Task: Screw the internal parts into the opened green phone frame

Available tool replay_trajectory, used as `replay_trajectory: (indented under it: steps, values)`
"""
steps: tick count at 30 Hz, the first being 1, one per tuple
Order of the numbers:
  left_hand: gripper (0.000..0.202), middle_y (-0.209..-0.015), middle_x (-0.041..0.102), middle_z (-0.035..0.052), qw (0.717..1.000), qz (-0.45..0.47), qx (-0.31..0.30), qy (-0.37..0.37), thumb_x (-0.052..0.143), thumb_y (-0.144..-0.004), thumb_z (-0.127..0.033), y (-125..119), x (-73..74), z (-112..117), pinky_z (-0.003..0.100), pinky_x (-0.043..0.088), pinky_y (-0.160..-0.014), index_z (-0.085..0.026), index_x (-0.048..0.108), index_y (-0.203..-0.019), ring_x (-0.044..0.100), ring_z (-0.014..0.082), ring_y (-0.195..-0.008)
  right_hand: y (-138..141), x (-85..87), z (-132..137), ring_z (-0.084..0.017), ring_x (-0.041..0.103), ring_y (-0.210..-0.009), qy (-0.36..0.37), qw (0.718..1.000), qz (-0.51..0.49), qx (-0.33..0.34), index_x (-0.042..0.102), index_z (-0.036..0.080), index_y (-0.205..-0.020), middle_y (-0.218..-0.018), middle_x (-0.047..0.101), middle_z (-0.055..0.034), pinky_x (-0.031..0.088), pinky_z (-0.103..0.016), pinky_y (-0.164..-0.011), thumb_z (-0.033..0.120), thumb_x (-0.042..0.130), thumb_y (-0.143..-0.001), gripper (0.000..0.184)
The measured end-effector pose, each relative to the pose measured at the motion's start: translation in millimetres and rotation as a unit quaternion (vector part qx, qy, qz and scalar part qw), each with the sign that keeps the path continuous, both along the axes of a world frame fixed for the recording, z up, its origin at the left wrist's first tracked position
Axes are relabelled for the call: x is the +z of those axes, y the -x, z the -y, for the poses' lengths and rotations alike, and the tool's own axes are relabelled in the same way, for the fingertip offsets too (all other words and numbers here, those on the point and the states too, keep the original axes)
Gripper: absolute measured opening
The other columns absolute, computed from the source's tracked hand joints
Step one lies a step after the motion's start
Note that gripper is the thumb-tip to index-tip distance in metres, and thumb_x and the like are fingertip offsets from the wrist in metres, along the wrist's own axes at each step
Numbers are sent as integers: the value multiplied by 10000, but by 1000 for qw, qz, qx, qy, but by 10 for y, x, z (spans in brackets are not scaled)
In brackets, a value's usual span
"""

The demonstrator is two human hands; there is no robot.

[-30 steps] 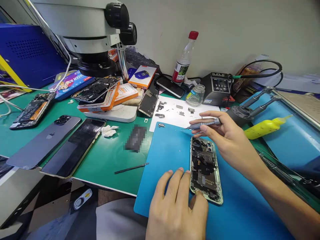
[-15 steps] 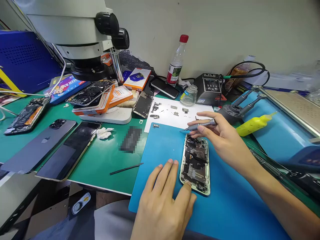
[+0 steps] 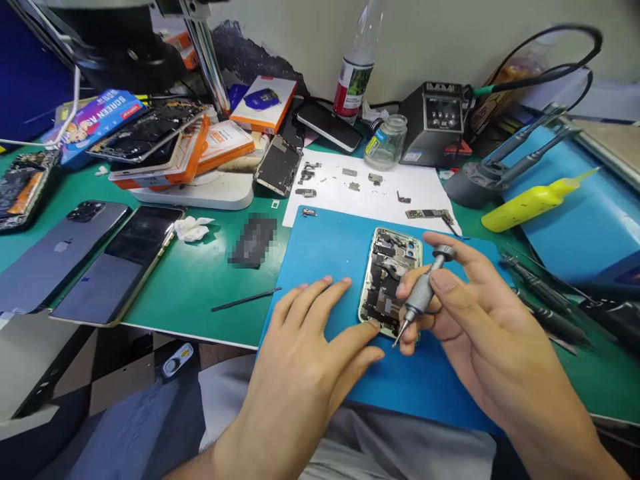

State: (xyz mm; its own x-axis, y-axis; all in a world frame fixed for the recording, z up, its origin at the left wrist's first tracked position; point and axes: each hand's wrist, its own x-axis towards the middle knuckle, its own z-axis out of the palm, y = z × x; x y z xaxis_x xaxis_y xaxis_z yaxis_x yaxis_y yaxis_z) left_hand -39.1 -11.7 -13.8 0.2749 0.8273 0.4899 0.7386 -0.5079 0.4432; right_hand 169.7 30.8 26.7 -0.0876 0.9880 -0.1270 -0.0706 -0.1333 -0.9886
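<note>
An opened phone body (image 3: 387, 277) with its inner parts bare lies on the blue mat (image 3: 323, 247). My left hand (image 3: 300, 353) rests on the mat, fingers spread, the index fingertip touching the phone's lower left edge. Between the thumb and fingers of my right hand (image 3: 485, 313) is a grey precision screwdriver (image 3: 421, 293) with a knurled handle. Its tip points down and left, by the phone's lower end. The screwdriver and right fingers hide the phone's lower right part.
Small phone parts and a circuit board (image 3: 427, 213) lie on white paper (image 3: 340, 207) behind the mat. A thin black stick (image 3: 246, 299) and two phones are to the left. A glass jar (image 3: 386, 142), soldering station (image 3: 434, 123) and yellow bottle (image 3: 530, 203) stand or lie beyond.
My right hand has moved from above the phone's top end down to its lower right, turning the screwdriver tip downward. The left hand stays at the phone's edge. The camera view has shifted.
</note>
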Motion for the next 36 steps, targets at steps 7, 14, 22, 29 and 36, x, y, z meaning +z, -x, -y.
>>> replay_trajectory:
  steps: [7,14,22,29,36]
  values:
    - [224,-1556,759,34,1000,-9,1,20,648,-1165,-424,-5,-33,31,552,495,-1241,-381,829,-1291,684,288,-1476,-18,-209,121,-237,728,-837,-66,991,117,-2,516,379,-1620,-1177,724,-89,704,-388,-691,662,797,-991,745]
    - [186,-1560,763,0,1000,-13,5,22,650,-1169,-330,-16,-19,37,502,444,-1259,-353,822,-1239,668,272,-1500,-123,-277,67,-307,747,-1006,-103,986,134,-17,615,377,-1532,-1260,718,-122,735,-468,-818,709,846,-918,736]
    - [255,-1605,734,2,999,-32,-7,31,602,-1188,-301,5,-34,37,481,389,-1295,-370,825,-1292,644,251,-1525,124,-222,168,-176,693,-733,-61,994,45,-80,622,497,-1497,-1036,711,-38,677,-289,-604,450,864,-994,560]
    - [269,-1611,729,-23,998,-43,0,37,586,-1196,-325,7,-40,40,481,357,-1308,-392,831,-1283,637,257,-1531,125,-266,198,-202,710,-740,-80,993,50,-76,606,507,-1540,-1029,717,-51,675,-305,-559,384,836,-1021,580]
    - [282,-1634,711,-28,998,-48,-9,50,574,-1201,-352,4,-24,31,471,340,-1322,-389,829,-1314,622,260,-1550,112,-260,209,-201,736,-841,-94,988,70,-99,626,465,-1554,-1030,711,-65,678,-263,-623,371,837,-1023,579]
